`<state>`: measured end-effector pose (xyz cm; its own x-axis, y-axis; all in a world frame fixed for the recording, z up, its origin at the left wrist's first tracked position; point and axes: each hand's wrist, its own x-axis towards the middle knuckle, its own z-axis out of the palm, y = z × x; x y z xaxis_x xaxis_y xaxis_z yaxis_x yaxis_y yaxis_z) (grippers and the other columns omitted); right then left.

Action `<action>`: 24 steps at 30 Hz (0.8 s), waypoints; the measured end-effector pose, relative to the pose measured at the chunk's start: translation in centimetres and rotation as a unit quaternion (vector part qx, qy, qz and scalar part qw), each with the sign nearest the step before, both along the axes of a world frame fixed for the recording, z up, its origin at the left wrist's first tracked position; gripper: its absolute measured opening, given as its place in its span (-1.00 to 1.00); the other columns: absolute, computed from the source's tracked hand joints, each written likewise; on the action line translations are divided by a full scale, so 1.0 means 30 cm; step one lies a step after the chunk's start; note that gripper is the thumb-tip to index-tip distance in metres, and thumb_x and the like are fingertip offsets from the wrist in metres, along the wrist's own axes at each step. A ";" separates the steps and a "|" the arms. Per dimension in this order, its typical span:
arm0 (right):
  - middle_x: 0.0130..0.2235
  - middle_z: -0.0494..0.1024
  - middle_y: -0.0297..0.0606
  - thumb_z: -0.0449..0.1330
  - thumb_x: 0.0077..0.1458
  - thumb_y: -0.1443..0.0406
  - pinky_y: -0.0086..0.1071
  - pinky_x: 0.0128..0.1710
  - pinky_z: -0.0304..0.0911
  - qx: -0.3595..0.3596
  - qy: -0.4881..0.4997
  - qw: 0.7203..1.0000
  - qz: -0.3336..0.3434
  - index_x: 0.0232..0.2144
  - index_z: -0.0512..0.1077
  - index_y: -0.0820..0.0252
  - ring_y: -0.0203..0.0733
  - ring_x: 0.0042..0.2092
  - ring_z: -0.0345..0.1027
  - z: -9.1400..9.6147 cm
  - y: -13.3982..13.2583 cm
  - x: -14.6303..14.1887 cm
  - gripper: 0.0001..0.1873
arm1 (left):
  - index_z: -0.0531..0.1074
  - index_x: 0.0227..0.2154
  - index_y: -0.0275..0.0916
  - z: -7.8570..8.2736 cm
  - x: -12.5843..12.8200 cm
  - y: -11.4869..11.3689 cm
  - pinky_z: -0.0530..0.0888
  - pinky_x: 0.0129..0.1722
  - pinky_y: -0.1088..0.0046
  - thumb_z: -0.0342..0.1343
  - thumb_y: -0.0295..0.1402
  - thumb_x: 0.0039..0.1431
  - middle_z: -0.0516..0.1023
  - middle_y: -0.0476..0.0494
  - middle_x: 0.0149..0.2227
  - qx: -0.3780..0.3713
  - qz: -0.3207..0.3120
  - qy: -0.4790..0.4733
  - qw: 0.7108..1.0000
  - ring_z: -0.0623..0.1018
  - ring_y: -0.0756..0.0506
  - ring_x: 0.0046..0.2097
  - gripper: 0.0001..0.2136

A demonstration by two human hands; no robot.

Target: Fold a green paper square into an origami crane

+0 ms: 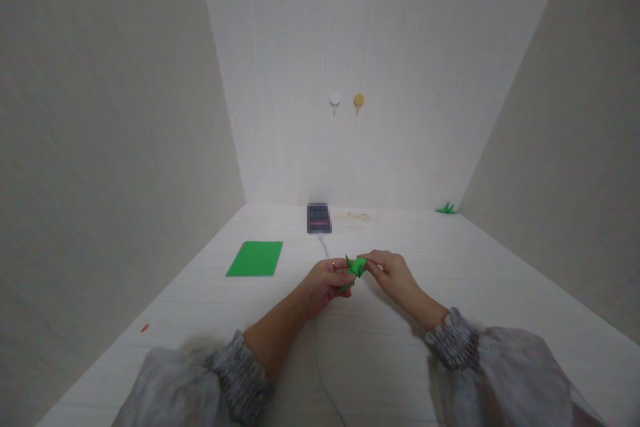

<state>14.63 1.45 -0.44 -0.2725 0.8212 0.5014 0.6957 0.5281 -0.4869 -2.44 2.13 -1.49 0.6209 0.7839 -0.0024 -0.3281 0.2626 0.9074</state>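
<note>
A small folded piece of green origami paper (358, 267) is held between my two hands above the white tabletop. My left hand (327, 285) is closed around its left and lower part, with a ring on one finger. From the right, the thumb and fingertips of my right hand (393, 273) pinch the paper's edge. Pointed flaps stick out at the top and lower left of the folded piece. My fingers hide some of its shape.
A green paper square (256, 259) lies at left. A pixelated dark device (319, 218) with a white cable (320, 363) sits at the back. Folded green paper (446, 208) rests in the far right corner. An orange scrap (145, 327) lies front left. Walls enclose three sides; two hooks (359, 101) hang behind.
</note>
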 end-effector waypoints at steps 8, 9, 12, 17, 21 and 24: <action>-0.45 0.55 -0.29 0.02 0.04 0.33 -0.32 -0.30 0.15 0.029 -0.047 0.997 -0.044 -0.44 0.48 0.14 -0.22 -0.41 0.38 -0.018 0.010 0.009 -0.77 | 0.44 -0.40 -0.36 -0.004 0.007 0.002 0.29 -0.52 0.58 0.25 -0.42 -0.24 0.27 0.04 -0.59 -0.016 0.009 0.008 1.000 0.28 0.13 -0.56 -0.75; -0.39 0.55 -0.25 0.04 0.03 0.31 -0.32 -0.31 0.16 0.034 -0.033 0.998 -0.049 -0.36 0.47 0.15 -0.21 -0.40 0.37 -0.023 0.016 0.009 -0.79 | 0.44 -0.41 -0.36 -0.004 0.007 0.004 0.30 -0.49 0.56 0.25 -0.42 -0.25 0.29 0.03 -0.57 -0.019 0.018 0.003 1.000 0.29 0.12 -0.55 -0.76; -0.28 0.51 -0.16 0.12 -0.04 0.22 -0.32 -0.35 0.19 0.035 0.023 0.997 -0.063 -0.17 0.38 0.23 -0.19 -0.40 0.34 -0.034 0.025 0.007 -0.66 | 0.41 -0.43 -0.35 -0.009 0.008 0.013 0.36 -0.36 0.48 0.27 -0.45 -0.28 0.39 -0.03 -0.46 -0.029 0.082 -0.021 0.996 0.38 0.09 -0.48 -0.74; -0.51 0.45 -0.24 -0.04 0.07 0.13 -0.39 -0.42 0.18 -0.102 0.169 0.980 0.000 -0.53 0.41 0.25 -0.25 -0.46 0.30 -0.037 0.010 -0.024 -0.62 | 0.35 -0.41 -0.32 -0.011 0.019 0.029 0.36 -0.25 0.43 0.27 -0.44 -0.29 0.46 -0.06 -0.43 -0.024 0.196 -0.025 0.980 0.47 0.01 -0.38 -0.70; -0.56 0.41 -0.31 0.08 -0.01 0.15 -0.43 -0.45 0.14 -0.215 0.258 0.939 0.071 -0.55 0.41 0.25 -0.29 -0.48 0.25 -0.058 -0.002 -0.066 -0.71 | 0.33 -0.43 -0.33 -0.003 0.038 0.028 0.36 -0.31 0.46 0.26 -0.41 -0.28 0.46 -0.04 -0.48 0.002 0.214 -0.025 0.976 0.45 0.03 -0.44 -0.70; -0.56 0.40 -0.33 0.14 -0.06 0.19 -0.44 -0.44 0.11 -0.258 0.342 0.899 0.096 -0.57 0.41 0.26 -0.32 -0.49 0.22 -0.069 -0.006 -0.081 -0.76 | 0.31 -0.44 -0.32 0.001 0.048 0.021 0.34 -0.39 0.47 0.25 -0.40 -0.27 0.41 0.02 -0.56 0.021 0.201 -0.022 0.979 0.41 0.05 -0.52 -0.71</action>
